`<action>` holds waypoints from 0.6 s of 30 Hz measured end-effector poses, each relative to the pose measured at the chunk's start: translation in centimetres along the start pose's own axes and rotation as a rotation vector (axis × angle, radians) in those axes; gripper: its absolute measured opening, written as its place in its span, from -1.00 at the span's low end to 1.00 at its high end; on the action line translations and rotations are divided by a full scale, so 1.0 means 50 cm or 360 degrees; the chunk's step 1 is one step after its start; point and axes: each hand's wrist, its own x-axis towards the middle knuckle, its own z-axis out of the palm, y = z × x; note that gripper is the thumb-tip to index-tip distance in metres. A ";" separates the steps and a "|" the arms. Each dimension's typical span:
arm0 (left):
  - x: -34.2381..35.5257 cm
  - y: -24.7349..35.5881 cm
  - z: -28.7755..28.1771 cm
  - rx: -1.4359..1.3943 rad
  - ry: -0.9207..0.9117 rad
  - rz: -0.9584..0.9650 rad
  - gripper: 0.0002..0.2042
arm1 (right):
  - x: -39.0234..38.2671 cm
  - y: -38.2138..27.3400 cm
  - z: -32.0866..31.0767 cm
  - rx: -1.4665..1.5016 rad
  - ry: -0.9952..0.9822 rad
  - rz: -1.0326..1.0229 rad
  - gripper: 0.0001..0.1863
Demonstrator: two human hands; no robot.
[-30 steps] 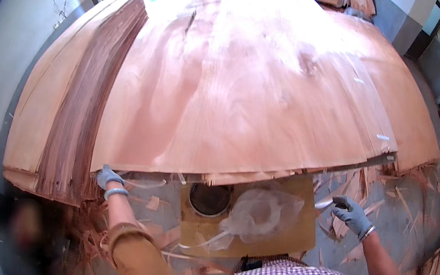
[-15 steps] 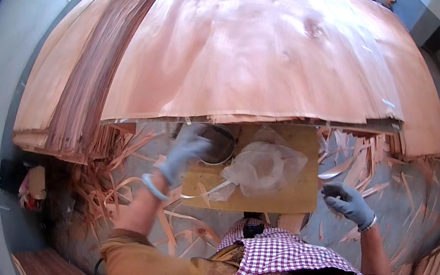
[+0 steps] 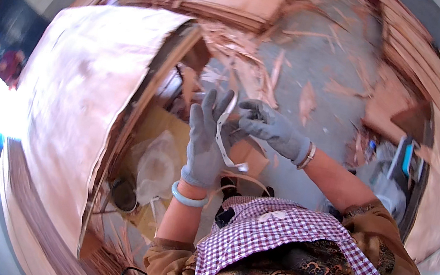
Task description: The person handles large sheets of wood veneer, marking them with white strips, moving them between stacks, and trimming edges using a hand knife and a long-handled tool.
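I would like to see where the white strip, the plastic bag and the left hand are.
White strip [image 3: 219,133]: head view, on its middle stretch.
Plastic bag [image 3: 158,163]: head view, on its crumpled middle.
Left hand [image 3: 203,151]: head view, on its broad middle.

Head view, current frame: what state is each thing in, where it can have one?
Left hand: gloved, fingers extended
Right hand: gloved, fingers bent
White strip: bent, between the hands; holder unclear
Plastic bag: crumpled
Wood sheets: stacked
Wood scraps: scattered on the floor
Checked apron: worn
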 end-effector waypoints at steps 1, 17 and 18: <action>0.024 -0.035 0.000 0.0277 -0.0086 0.0033 -0.32 | -0.022 0.009 -0.036 0.0033 0.0094 -0.0086 -0.53; 0.174 -0.226 0.043 0.0268 -0.0523 -0.0271 -0.45 | -0.206 0.105 -0.059 0.0190 0.0682 0.0048 -0.77; 0.179 -0.232 0.028 0.0230 -0.0598 -0.0236 -0.49 | -0.221 0.095 -0.061 0.0183 0.0683 -0.0016 -0.78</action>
